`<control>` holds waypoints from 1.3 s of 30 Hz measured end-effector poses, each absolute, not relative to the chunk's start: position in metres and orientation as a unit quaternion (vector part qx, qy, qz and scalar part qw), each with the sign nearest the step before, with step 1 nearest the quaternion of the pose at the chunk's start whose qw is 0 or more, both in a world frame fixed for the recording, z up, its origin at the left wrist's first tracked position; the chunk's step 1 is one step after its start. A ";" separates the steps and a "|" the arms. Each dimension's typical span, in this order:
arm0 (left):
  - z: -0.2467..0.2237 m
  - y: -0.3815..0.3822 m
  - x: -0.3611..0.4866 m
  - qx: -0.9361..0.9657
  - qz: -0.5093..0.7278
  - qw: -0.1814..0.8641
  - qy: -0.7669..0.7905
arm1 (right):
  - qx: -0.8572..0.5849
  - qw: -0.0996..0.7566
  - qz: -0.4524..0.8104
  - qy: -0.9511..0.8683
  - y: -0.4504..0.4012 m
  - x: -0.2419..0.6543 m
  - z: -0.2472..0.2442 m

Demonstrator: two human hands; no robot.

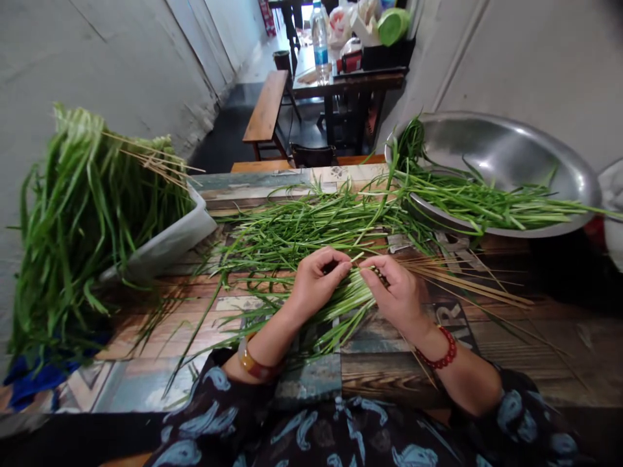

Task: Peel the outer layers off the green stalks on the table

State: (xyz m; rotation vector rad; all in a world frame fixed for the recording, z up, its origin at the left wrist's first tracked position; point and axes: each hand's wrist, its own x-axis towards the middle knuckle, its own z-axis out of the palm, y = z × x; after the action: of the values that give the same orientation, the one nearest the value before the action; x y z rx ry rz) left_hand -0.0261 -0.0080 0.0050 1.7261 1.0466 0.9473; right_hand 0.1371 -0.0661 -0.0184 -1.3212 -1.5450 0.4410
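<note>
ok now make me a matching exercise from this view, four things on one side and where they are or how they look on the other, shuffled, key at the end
1. steel bowl
2. white tray
3. red bead bracelet
4. plastic bottle

A. on the far table
B. at the left, heaped with drooping greens
C. at the right, with loose stalks in it
D. on the right wrist

Pairs: 1-C, 2-B, 3-D, 4-A

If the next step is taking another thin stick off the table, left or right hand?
Right, I'd say. The right hand is beside the loose sticks on the table; the left hand is farther off, beyond the right. Both look busy at the green stalks, though.
</note>
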 end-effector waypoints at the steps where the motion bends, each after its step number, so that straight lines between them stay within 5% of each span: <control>1: 0.005 -0.008 -0.026 0.696 0.382 0.440 0.420 | -0.548 0.506 0.183 -0.640 -0.066 0.137 -0.018; 39: 0.004 -0.011 -0.024 0.607 0.400 0.556 0.402 | -0.548 0.484 0.180 -0.658 -0.068 0.140 -0.008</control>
State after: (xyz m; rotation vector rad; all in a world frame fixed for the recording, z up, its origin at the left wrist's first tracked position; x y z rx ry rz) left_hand -0.0239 -0.0115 0.0035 1.4333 0.9497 0.9455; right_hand 0.1400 -0.0677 -0.0081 -1.3351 -1.6024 0.4389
